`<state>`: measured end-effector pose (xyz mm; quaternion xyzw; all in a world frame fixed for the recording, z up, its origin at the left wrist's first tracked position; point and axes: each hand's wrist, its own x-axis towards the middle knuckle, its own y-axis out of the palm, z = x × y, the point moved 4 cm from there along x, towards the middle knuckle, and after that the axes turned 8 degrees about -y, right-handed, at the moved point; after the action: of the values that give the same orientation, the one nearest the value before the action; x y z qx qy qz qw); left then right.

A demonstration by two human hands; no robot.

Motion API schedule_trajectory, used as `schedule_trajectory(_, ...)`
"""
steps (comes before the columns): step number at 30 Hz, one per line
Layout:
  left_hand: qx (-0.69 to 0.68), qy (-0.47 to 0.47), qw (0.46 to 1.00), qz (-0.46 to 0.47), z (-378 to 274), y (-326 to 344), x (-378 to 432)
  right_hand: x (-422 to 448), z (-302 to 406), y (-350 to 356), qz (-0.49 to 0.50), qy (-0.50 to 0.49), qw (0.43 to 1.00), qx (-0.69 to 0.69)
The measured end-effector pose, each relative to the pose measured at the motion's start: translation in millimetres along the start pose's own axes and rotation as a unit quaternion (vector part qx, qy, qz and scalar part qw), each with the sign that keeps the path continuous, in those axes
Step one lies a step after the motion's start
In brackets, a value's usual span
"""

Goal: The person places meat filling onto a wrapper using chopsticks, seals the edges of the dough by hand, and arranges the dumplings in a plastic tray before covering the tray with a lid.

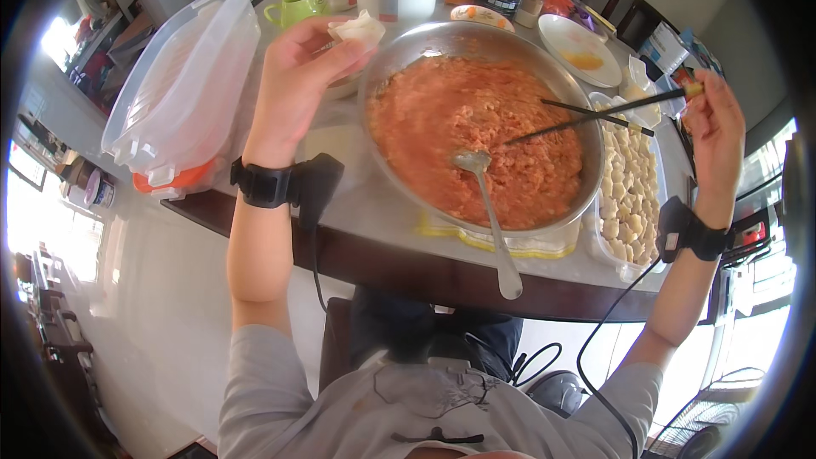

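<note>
Pinched in the fingers of my left hand [312, 70] is a pale, crumpled dumpling wrapper [358, 29], raised beside the bowl's far left rim. My right hand [720, 121] grips the end of a dark chopstick [599, 114], whose tip reaches the meat filling. A second dark chopstick [567, 106] crosses under it, over the bowl's right rim. The large steel bowl [590, 169] holds reddish minced meat filling [433, 115]. A metal spoon [489, 210] rests with its head in the filling and its handle over the near rim. Whether the wrapper contains filling cannot be told.
Right of the bowl, a plastic container [593, 229] holds several rows of small dumplings [628, 204]. Stacked clear plastic containers [185, 76] stand at the left table edge. Behind are a green mug [303, 5], a white plate [577, 48] and jars. A cloth [542, 247] lies under the bowl.
</note>
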<state>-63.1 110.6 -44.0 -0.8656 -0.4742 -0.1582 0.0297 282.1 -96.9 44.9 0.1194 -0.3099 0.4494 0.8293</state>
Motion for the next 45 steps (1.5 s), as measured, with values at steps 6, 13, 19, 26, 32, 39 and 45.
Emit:
schedule_trajectory(6,-0.013,0.026,0.999,-0.018,1.3,-7.1,1.5,37.9,-2.7,69.8,0.031,-0.055,0.998,0.028)
schedule_trajectory(13,-0.004,0.062,0.996,-0.07,-1.4,-17.0,6.2,45.8,-30.1,163.8,0.113,0.005,0.993,0.018)
schedule_trajectory(19,-0.027,0.075,0.992,-0.101,-1.5,-31.6,7.7,49.5,-33.7,168.0,0.08,0.004,0.996,0.051)
schedule_trajectory(26,-0.078,0.047,0.992,-0.083,-0.2,-23.9,7.2,55.1,-30.8,96.6,-0.026,-0.018,0.982,0.188)
schedule_trajectory(32,-0.1,0.03,0.994,-0.015,-2.2,-9.0,3.8,28.2,-15.2,70.6,-0.021,-0.048,0.965,0.255)
schedule_trajectory(39,-0.06,0.045,0.997,0.024,1.9,0.2,2.3,5.5,1.6,68.1,-0.006,-0.112,0.968,0.225)
schedule_trajectory(45,-0.089,0.032,0.993,0.072,3.9,3.8,1.6,-1.0,4.0,64.3,-0.02,-0.146,0.975,0.168)
